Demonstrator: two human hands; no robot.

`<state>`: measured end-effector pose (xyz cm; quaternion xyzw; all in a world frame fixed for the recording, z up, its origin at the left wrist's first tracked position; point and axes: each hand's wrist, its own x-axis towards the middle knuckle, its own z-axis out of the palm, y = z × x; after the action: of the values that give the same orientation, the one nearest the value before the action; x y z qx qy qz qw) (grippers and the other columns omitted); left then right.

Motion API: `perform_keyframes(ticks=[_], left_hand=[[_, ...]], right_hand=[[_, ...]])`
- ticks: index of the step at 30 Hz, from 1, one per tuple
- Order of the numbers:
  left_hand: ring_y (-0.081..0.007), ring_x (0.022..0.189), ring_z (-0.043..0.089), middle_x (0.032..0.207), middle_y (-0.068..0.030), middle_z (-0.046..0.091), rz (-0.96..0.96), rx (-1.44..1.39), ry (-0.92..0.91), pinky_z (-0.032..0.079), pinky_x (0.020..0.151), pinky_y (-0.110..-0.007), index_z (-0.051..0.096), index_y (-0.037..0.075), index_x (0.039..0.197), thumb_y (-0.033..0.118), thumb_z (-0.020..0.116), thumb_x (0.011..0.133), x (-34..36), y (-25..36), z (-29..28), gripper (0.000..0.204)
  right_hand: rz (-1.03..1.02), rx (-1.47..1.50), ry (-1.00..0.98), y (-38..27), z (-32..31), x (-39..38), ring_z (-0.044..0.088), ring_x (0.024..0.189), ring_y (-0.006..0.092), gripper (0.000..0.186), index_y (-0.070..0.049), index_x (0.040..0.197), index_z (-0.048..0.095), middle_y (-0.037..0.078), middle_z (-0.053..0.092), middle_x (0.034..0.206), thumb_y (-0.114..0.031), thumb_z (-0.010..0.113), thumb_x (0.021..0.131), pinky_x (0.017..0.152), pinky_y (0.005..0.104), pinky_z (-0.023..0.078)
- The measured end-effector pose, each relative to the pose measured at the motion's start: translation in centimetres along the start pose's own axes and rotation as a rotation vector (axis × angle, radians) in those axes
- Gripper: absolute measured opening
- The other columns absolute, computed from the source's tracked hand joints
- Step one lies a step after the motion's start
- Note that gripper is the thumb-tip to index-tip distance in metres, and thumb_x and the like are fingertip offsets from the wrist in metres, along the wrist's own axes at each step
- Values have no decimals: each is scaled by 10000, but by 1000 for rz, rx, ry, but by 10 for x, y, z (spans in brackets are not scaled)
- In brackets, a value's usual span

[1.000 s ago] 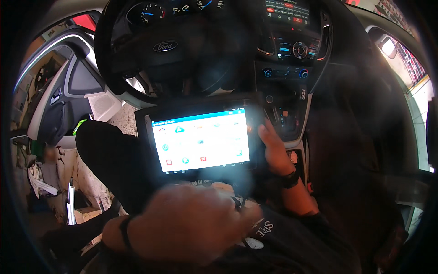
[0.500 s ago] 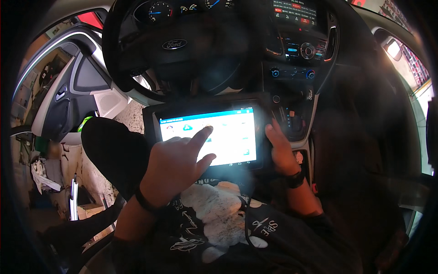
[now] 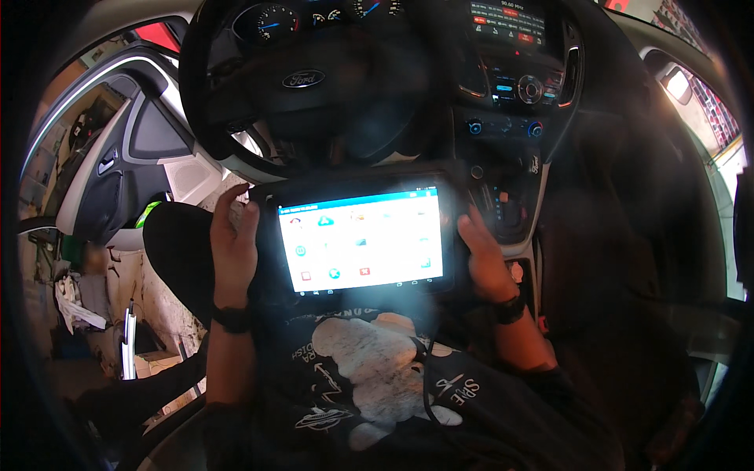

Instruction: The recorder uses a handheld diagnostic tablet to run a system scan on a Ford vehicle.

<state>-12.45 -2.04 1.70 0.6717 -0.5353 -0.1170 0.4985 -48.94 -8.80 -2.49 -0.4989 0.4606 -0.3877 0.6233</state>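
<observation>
A dark-cased tablet [image 3: 360, 243] with a lit screen of small coloured icons is held level above my lap, below the steering wheel. My left hand [image 3: 235, 251] grips its left edge, thumb up along the bezel and a dark band on the wrist. On the right edge my right hand [image 3: 487, 259] has a grip too, fingers partly hidden behind the case, with a dark band or watch below it. A black shirt [image 3: 510, 424] with a pale print covers my body under the tablet.
I sit behind a steering wheel [image 3: 203, 71] with lit gauges [image 3: 275, 25]. A dashboard screen [image 3: 506, 23], climate knobs [image 3: 534, 129] and gear lever [image 3: 504, 197] are to the right. The driver's door [image 3: 126, 149] stands open on my left, showing a stained floor [image 3: 161, 298] outside.
My left hand was blurred low in front, then had a finger on the screen; now it has moved left onto the tablet's edge. My right hand stays on the right edge.
</observation>
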Motion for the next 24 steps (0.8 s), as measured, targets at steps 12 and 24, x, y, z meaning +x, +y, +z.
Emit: perform_keyframes(ticks=[12, 24], left_hand=[[-146, 1097, 625, 1225, -102, 670, -441, -563, -246, 474, 981, -286, 564, -29, 1364, 357, 413, 1112, -18, -35, 13, 485], [-207, 1057, 694, 1202, -132, 702, -655, -757, -319, 540, 946, -324, 611, -7, 1296, 466, 362, 1107, -19, -33, 16, 567]], right_hand=[[-47, 33, -5, -3, 2, -1, 534, 1268, 190, 532, -42, 1495, 459, 87, 589, 1373, -385, 467, 1089, 1095, 337, 379], [-101, -53, -30, 4, -6, 1, 546, 1206, 174, 569, -19, 1505, 438, 88, 596, 1322, -402, 475, 1086, 1060, 324, 398]])
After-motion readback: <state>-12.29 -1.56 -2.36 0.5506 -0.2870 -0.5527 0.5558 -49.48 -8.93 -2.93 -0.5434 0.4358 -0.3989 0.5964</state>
